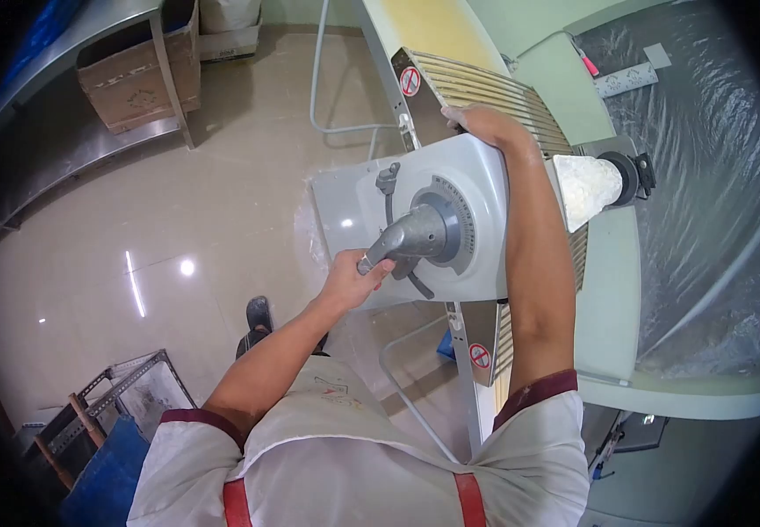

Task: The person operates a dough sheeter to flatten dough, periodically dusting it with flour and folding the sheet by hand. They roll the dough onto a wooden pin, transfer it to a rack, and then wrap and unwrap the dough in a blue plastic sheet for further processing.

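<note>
A grey lever handle [406, 235] stands out from a round dial with a numbered scale [459, 215] on a light grey machine [482, 176]. My left hand [352, 279] is wrapped round the lower end of this lever. Over the top of the machine reaches my right arm, and my right hand [481, 123] rests at its far edge, beside the metal slatted guard [485, 92]. The fingertips of my right hand are partly hidden, and nothing can be made out in them. A small black-tipped lever [388, 184] sits left of the dial.
A pale yellow belt [437, 31] runs beyond the guard. Clear plastic sheeting [705, 167] covers the right side. A cardboard box [138, 83] sits on a metal shelf at the upper left. Metal frames and a blue item [108, 479] stand at the lower left.
</note>
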The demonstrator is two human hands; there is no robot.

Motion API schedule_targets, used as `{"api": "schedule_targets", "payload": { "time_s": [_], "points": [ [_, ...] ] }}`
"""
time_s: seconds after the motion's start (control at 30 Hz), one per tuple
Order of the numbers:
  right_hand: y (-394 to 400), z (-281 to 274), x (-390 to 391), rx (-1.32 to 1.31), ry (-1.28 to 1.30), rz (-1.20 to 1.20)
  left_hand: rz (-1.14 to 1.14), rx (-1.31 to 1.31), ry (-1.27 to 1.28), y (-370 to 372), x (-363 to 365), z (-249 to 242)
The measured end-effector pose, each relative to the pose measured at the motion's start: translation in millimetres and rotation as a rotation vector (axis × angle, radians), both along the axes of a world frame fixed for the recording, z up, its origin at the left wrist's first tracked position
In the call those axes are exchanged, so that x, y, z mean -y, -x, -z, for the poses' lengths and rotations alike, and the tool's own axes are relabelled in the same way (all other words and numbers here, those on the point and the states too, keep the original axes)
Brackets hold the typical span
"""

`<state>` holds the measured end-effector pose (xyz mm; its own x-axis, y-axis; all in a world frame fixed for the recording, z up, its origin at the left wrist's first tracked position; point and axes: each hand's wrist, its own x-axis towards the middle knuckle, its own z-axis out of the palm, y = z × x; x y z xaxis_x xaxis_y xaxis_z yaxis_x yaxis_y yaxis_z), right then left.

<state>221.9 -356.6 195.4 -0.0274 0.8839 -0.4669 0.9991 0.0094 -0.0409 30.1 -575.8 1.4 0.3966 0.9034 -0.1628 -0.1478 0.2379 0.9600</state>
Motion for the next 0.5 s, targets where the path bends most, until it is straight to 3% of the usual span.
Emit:
{"api": "schedule_targets", "payload": {
  "time_s": [0.13,0.27,0.33,0.5],
  "points": [
    [0.8,-2.5,1.0,0.004,-0.005,-0.017,-0.008,0.001,0.017,-0.9,-1.4,-1.4],
    [-3.0,0.9,-3.1,0.015,-0.009,0.005,-0.029,-0.058,-0.175,5.5,-13.9,2.6],
    [-5.7,4.5,1.9,-0.01,-0.106,-0.004,0.029,-0.13,-0.395,15.5,-35.4,11.7],
    [7.2,2.4,9.9,-0.087,-0.308,0.028,0.023,-0.122,-0.408,16.6,-36.9,14.7]
  ]
}}
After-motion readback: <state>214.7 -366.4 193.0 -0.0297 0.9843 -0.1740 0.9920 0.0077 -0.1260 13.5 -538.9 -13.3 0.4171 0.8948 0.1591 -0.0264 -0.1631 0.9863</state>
